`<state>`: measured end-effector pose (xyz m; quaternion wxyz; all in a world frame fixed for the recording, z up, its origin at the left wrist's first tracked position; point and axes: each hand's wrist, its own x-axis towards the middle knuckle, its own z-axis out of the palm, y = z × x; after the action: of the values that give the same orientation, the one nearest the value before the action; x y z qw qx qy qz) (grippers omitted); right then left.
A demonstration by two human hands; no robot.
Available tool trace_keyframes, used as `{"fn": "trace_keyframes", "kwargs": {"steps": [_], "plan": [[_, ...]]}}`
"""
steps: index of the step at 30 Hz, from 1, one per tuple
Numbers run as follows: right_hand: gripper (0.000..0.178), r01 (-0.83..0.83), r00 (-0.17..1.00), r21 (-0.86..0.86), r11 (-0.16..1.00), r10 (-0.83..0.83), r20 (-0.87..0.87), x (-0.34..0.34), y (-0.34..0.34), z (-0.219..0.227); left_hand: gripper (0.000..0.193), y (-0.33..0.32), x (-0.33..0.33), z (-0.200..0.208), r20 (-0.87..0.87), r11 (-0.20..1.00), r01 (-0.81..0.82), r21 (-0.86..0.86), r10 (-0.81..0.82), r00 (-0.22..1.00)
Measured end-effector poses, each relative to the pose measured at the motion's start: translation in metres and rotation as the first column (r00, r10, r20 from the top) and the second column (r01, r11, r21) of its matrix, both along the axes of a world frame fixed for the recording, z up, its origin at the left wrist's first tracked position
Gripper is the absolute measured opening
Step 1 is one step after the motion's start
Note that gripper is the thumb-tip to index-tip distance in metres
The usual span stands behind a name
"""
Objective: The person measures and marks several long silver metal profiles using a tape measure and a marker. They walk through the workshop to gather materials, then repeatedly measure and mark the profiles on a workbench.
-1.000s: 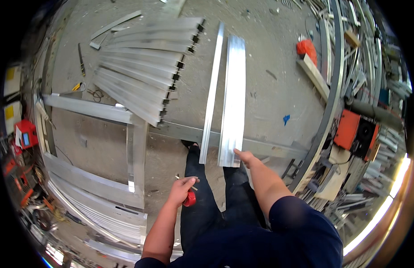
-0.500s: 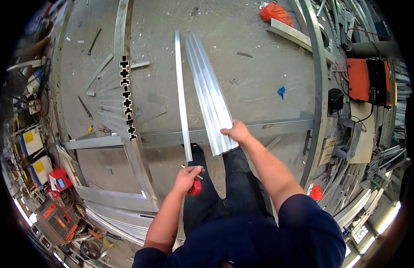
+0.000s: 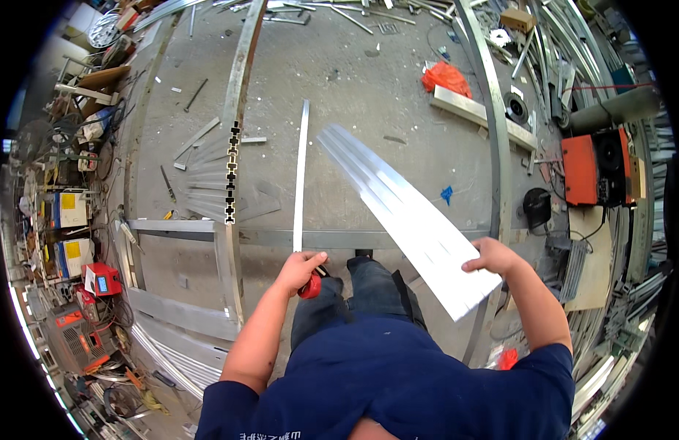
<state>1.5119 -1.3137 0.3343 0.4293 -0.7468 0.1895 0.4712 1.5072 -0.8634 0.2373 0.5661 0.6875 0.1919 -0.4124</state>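
Several long silvery aluminium profiles (image 3: 413,220) lie side by side as a slanting bundle, the far end pointing up-left. My right hand (image 3: 493,257) is closed on the right edge of the bundle's near end, thumb on top. A single narrow aluminium bar (image 3: 301,176) runs lengthwise to the left of the bundle, apart from it. My left hand (image 3: 298,273) is at this bar's near end, its fingers closed around a red rounded tool that looks like a tape measure (image 3: 310,286). Whether that hand also touches the bar I cannot tell.
A metal frame crosses below the bars with a crossbeam (image 3: 339,240) and a left rail (image 3: 248,66). Short dark-ended profiles (image 3: 232,172) line that rail. To the right are another rail (image 3: 493,110), an orange machine (image 3: 600,169) and an orange bag (image 3: 446,78).
My right hand has swung the near end of the profile bundle to the right and towards me, so it slants more. My left hand has come to the narrow bar's near end. The view has shifted.
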Motion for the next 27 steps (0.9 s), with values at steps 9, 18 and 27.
{"fn": "trace_keyframes", "kwargs": {"steps": [9,18,27], "plan": [[0.058,-0.223,0.752,-0.468,0.855,0.456,0.476,-0.139,0.008,0.096,0.065,-0.033,0.036,0.013,0.15,0.895,-0.21,-0.394,0.288,0.946],[0.06,0.089,0.03,-0.816,0.571,0.817,0.576,-0.154,0.017,0.093,0.059,0.04,-0.035,0.074,-0.004,0.585,-0.465,-0.664,0.619,0.785],[0.048,0.12,-0.119,-0.82,0.56,0.828,0.548,-0.095,0.043,0.084,0.031,0.09,-0.114,0.084,-0.03,0.475,-0.603,-0.641,0.77,0.638]]}}
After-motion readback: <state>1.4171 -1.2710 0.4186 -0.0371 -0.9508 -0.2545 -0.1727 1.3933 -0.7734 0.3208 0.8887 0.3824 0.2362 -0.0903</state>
